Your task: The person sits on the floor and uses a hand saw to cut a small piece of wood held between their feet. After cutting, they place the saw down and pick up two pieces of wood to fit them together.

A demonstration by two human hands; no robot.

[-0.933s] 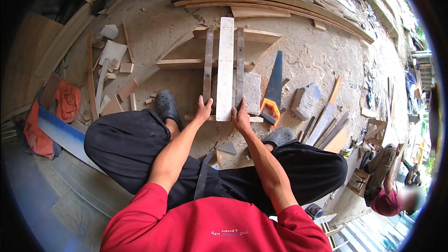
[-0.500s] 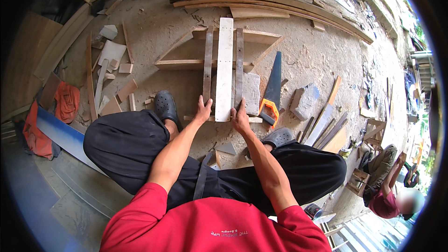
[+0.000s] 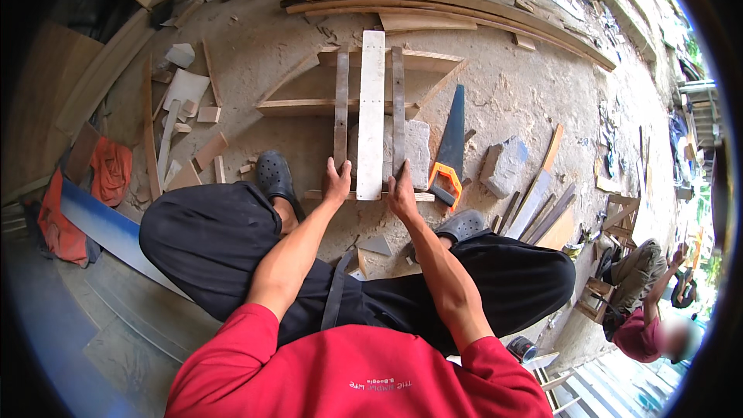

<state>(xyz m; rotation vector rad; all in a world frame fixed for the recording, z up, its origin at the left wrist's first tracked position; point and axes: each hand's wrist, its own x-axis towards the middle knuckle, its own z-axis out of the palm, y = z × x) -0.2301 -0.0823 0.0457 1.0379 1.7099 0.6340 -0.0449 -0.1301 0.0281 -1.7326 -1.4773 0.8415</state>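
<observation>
A white wooden slat (image 3: 371, 108) with small holes lies lengthwise in front of me, across a trapezoid frame of wooden boards (image 3: 309, 107). On either side of it runs a narrow dark strip, the left strip (image 3: 341, 101) and the right strip (image 3: 398, 101), both crossing the frame. My left hand (image 3: 336, 184) is closed round the near end of the left strip. The near end of the right strip is between the fingers of my right hand (image 3: 402, 195), close to the slat. Below both hands lies a short wooden crosspiece (image 3: 422, 197).
Right of the frame are a concrete block (image 3: 418, 151), a handsaw (image 3: 451, 135) with an orange handle and another block (image 3: 503, 167). Wood offcuts (image 3: 209, 151) lie at left, long boards (image 3: 464, 4) at the back. Another person (image 3: 642, 333) sits at far right.
The far end of the left strip has shifted slightly left, away from the white slat. My right hand's fingers have moved a little off the slat's edge. The other person's arm has moved.
</observation>
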